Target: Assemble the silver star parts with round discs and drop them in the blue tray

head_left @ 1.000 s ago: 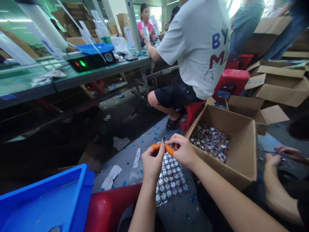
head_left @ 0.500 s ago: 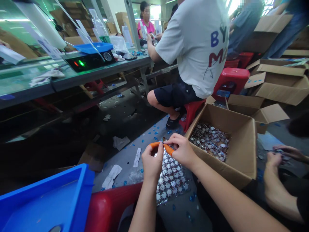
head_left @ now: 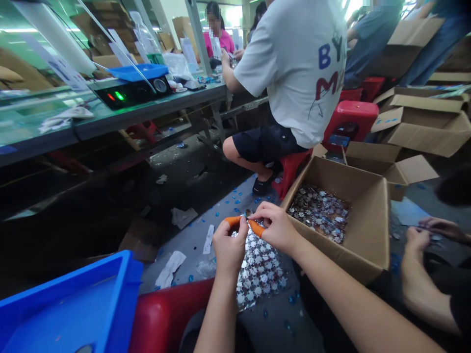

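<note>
My left hand point(head_left: 228, 245) and my right hand point(head_left: 279, 229) meet at their fingertips, both closed in a pinch. Orange finger covers sit on the index finger of each. A small shiny roundish piece point(head_left: 248, 213) shows between the fingertips; its exact kind is too small to make out. Below my hands lies a sheet of silvery flower-shaped metal pieces point(head_left: 261, 274), set close together in rows. My left hand partly covers its upper left side. To the right stands an open cardboard box point(head_left: 370, 211) with many loose similar pieces point(head_left: 320, 211) in its bottom.
A blue plastic tray point(head_left: 123, 294) rests at lower left by a red stool point(head_left: 169, 314). A workbench point(head_left: 147, 108) runs along the left. A person in a white shirt point(head_left: 294, 63) sits ahead. Another person's hands point(head_left: 419, 240) work at right. Scraps point(head_left: 171, 267) litter the floor.
My hands stay pinched together in nearly the same place. The whole view has shifted slightly. At the bench, the person in pink has tilted their head down.
</note>
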`<state>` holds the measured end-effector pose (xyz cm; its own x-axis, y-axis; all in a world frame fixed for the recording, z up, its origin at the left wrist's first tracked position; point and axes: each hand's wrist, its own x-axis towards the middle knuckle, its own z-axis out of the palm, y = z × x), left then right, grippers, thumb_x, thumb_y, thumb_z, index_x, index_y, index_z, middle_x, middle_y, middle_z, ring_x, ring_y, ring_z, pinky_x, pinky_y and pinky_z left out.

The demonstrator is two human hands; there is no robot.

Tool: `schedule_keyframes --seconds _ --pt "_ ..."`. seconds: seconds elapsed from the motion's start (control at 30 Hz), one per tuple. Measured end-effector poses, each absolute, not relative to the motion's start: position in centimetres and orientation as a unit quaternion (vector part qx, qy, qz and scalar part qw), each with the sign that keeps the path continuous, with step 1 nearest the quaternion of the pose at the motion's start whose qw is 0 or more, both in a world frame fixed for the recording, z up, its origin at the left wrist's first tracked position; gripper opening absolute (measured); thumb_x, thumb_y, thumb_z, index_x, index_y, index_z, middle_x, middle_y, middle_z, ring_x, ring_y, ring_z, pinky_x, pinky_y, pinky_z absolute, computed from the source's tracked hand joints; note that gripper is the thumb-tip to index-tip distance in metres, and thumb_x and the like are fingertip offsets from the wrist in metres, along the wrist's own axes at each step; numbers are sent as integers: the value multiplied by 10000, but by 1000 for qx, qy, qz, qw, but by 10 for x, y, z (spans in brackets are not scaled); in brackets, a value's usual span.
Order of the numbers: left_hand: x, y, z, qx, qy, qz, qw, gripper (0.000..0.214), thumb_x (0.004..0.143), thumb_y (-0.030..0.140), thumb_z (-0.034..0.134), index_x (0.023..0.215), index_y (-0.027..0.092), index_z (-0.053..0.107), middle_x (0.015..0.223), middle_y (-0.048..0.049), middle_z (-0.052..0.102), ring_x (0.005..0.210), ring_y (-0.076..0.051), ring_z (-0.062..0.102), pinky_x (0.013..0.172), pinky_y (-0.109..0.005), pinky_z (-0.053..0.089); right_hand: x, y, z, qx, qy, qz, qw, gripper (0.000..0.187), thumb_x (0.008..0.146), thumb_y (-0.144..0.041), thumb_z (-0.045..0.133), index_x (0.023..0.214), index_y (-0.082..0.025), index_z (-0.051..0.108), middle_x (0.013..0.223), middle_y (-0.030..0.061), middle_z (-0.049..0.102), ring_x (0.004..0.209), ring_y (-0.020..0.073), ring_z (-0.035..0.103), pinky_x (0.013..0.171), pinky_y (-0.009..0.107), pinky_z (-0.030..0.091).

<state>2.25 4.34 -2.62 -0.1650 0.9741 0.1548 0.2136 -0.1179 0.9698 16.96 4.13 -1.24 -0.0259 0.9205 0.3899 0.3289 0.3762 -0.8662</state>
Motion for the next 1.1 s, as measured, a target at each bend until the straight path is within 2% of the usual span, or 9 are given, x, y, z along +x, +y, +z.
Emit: schedule_keyframes --seconds 0.17,0.27,0.47,0.7,0.9,1.1 --pt "24 42 -24 520 530 529 411 283 785 421 765 868 150 773 864 -90 742 805 -207 675 771 -297 524 171 43 -14 -492 -640 279 520 116 797 -145 702 878 -181 778 788 12 579 535 76 389 479 228 329" --pt "26 43 -25 502 529 526 438 296 768 425 774 851 141 766 835 -89 742 779 -207 674 746 -294 525 172 43 -14 -493 -653 267 509 107 809 -153 691 868 -185 774 788 15 581 548 83 403 477 227 326" --pt "24 43 -28 555 556 501 363 250 809 399 721 806 149 741 763 -69 709 704 -185 631 686 -283 495 175 42 -15 -489 -675 269 483 89 804 -143 697 846 -183 764 794 13 589 560 83 409 479 227 318" --pt "27 41 -26 543 547 523 363 251 818 397 717 847 149 741 797 -76 712 740 -191 647 713 -287 508 174 42 -14 -488 -661 280 497 112 803 -150 709 882 -186 779 800 16 594 563 84 416 488 224 333" --pt "30 42 -24 491 524 535 446 302 777 405 772 915 136 764 893 -97 748 825 -211 691 791 -307 542 172 44 -15 -499 -645 256 519 108 807 -159 706 876 -190 783 776 12 584 554 87 418 488 232 340" --pt "32 45 -24 442 514 537 502 292 714 376 817 848 126 748 826 -83 744 784 -197 686 771 -301 546 174 42 -12 -499 -667 229 504 122 812 -141 698 867 -207 785 754 7 580 578 99 445 507 236 343"
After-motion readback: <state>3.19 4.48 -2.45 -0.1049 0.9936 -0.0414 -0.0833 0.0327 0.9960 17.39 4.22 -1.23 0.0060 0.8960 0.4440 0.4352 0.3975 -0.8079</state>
